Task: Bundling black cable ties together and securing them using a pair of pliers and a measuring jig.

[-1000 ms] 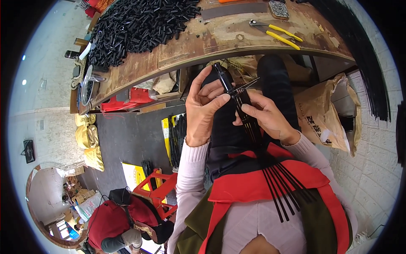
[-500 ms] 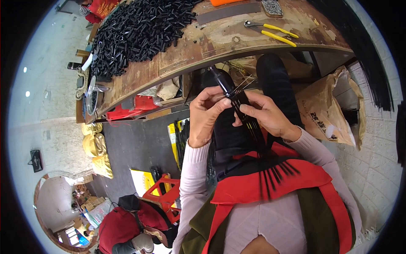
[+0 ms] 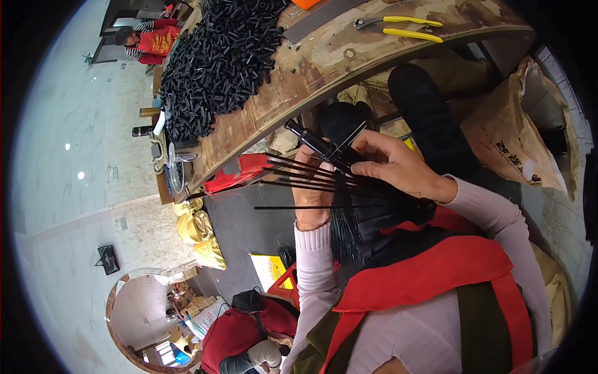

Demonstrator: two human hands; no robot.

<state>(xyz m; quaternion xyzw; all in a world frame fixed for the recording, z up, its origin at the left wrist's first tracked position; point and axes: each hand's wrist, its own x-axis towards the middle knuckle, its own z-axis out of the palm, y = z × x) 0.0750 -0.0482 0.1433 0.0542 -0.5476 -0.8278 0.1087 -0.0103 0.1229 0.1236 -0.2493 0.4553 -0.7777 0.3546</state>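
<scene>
Over my lap, just in front of the table edge, my left hand (image 3: 311,201) is closed round a black umbrella runner (image 3: 308,138), a short ridged tube tilted up to the left. My right hand (image 3: 402,163) pinches the same piece near its lower end, where thin black ribs (image 3: 299,182) meet it. Several of the ribs fan out leftward across my left hand and wrist. Two short thin strands (image 3: 353,137) stick up beside the runner near my right fingers. Part of my left fingers is hidden behind the runner and ribs.
On the worn wooden table (image 3: 333,59) lie a large heap of black tubular parts (image 3: 218,78) and yellow-handled pliers (image 3: 408,30). A brown paper sack (image 3: 498,140) stands at right. One person in red (image 3: 243,336) is at lower left, another (image 3: 156,40) beyond the table.
The ribs have swung from pointing down toward my apron to fanning out leftward over my left wrist. The runner now lies more slanted to the left. My view has shifted as well.
</scene>
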